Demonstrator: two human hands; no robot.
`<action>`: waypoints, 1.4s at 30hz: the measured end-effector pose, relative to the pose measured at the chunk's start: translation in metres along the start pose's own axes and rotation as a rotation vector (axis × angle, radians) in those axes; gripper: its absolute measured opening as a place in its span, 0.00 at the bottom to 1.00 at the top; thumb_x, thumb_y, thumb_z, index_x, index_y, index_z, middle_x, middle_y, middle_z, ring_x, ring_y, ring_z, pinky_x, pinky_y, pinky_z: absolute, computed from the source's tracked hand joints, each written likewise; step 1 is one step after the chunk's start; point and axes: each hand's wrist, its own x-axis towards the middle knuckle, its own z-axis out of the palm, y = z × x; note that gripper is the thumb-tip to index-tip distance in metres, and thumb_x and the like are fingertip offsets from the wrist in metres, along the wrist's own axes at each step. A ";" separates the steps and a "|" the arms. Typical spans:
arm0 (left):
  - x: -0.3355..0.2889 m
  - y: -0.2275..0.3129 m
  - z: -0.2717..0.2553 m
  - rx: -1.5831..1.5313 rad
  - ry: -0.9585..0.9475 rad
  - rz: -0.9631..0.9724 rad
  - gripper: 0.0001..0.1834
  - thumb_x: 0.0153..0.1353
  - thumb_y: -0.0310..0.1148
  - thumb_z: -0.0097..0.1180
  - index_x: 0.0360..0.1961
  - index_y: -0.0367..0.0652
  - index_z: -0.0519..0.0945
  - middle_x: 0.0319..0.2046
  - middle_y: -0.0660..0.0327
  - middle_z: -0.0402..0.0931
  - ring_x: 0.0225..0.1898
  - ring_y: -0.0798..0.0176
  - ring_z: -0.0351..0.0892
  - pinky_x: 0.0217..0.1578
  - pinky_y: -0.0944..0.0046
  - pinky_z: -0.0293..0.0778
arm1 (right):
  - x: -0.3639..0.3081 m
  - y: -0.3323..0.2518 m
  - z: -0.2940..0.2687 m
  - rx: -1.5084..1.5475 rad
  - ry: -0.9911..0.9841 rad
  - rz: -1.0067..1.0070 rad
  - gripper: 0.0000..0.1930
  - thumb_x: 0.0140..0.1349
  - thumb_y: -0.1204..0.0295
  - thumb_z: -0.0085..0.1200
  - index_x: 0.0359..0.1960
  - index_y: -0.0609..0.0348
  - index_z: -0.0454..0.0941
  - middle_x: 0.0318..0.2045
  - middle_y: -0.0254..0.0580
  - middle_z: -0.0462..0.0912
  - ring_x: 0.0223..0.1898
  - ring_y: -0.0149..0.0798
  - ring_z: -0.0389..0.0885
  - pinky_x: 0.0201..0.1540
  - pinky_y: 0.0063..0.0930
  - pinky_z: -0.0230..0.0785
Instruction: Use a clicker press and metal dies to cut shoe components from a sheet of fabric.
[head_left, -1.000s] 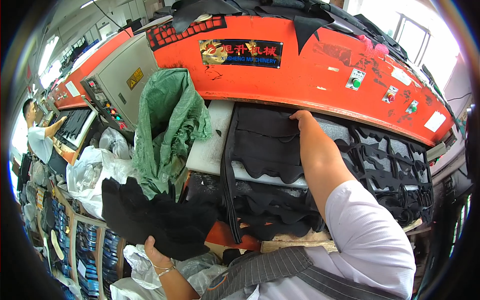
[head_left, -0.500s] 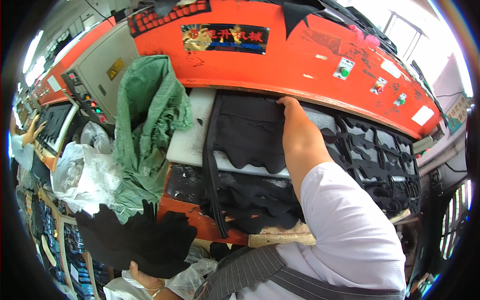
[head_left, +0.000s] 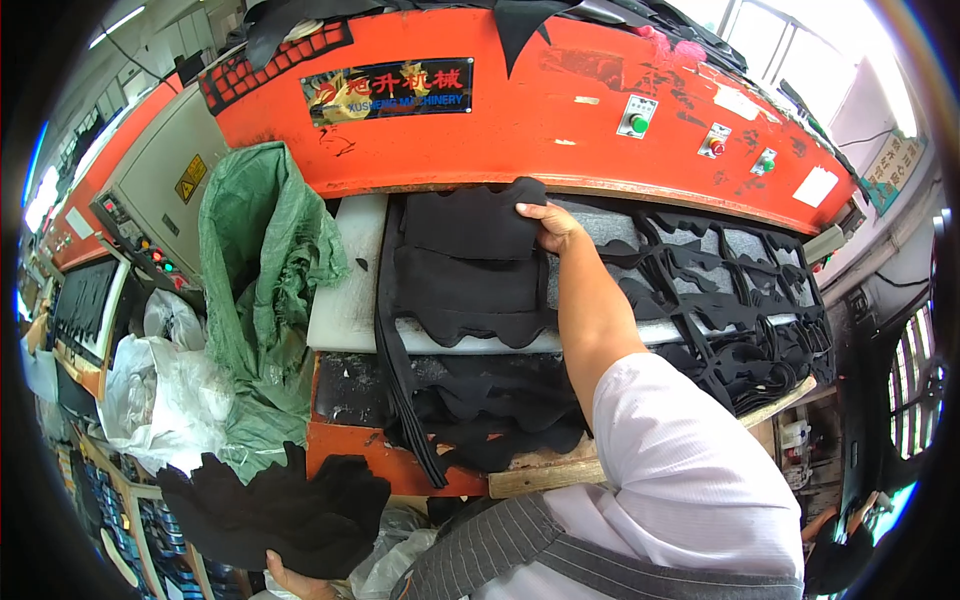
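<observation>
My right hand [head_left: 550,222] reaches forward over the press bed, thumb and fingers closed on the right edge of a black sheet-material piece [head_left: 470,225] with a wavy far edge. Another black piece [head_left: 470,300], wavy along its near side, lies just below it on the white board [head_left: 340,300]. At the lower left, my left hand [head_left: 295,580] grips a bundle of black cut pieces [head_left: 270,510] from beneath. Jagged edges fan out along the top of that bundle. My left fingers are partly hidden under it.
An orange press [head_left: 560,120] with buttons spans the far side. Black cut-out webbing [head_left: 720,280] covers the bed's right part; black strips [head_left: 405,430] hang over the front. A green woven sack [head_left: 250,270] and white plastic bags [head_left: 165,400] stand left.
My right hand has come back a little from under the press edge, lifting the black piece's far part into view. My left hand still holds the bundle, slightly lower; the view has shifted.
</observation>
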 end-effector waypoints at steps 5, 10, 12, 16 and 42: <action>0.015 -0.009 0.028 -0.108 -0.246 -0.143 0.36 0.56 0.47 0.56 0.59 0.31 0.68 0.58 0.46 0.68 0.57 0.44 0.68 0.58 0.48 0.65 | 0.018 -0.033 0.022 -0.578 0.048 0.234 0.32 0.47 0.73 0.70 0.54 0.70 0.72 0.51 0.53 0.78 0.53 0.47 0.76 0.59 0.39 0.67; 0.039 -0.010 0.035 0.009 -0.206 0.003 0.37 0.56 0.49 0.55 0.60 0.32 0.68 0.58 0.47 0.68 0.57 0.44 0.69 0.57 0.48 0.67 | -0.059 -0.020 0.151 -1.624 0.081 -0.093 0.30 0.47 0.61 0.70 0.50 0.67 0.77 0.44 0.56 0.82 0.47 0.48 0.81 0.50 0.38 0.73; 0.055 -0.006 0.043 0.022 -0.257 -0.010 0.38 0.56 0.50 0.55 0.60 0.32 0.68 0.58 0.46 0.68 0.56 0.44 0.71 0.55 0.48 0.70 | -0.102 0.004 0.176 -1.569 -0.051 -0.370 0.30 0.48 0.56 0.67 0.52 0.59 0.77 0.46 0.55 0.81 0.50 0.52 0.79 0.54 0.41 0.71; 0.085 -0.015 0.049 0.050 -0.291 -0.033 0.38 0.55 0.50 0.56 0.60 0.31 0.68 0.59 0.46 0.68 0.56 0.44 0.70 0.56 0.48 0.69 | -0.179 0.069 0.242 -1.725 -0.502 -0.202 0.25 0.52 0.58 0.63 0.52 0.51 0.76 0.42 0.53 0.82 0.47 0.55 0.80 0.50 0.44 0.72; 0.040 0.060 0.031 0.225 0.041 0.289 0.39 0.54 0.50 0.61 0.59 0.28 0.70 0.62 0.43 0.62 0.58 0.44 0.64 0.62 0.47 0.59 | 0.005 0.050 0.038 -1.551 0.268 0.542 0.30 0.55 0.49 0.60 0.58 0.48 0.76 0.60 0.40 0.74 0.60 0.46 0.73 0.59 0.45 0.67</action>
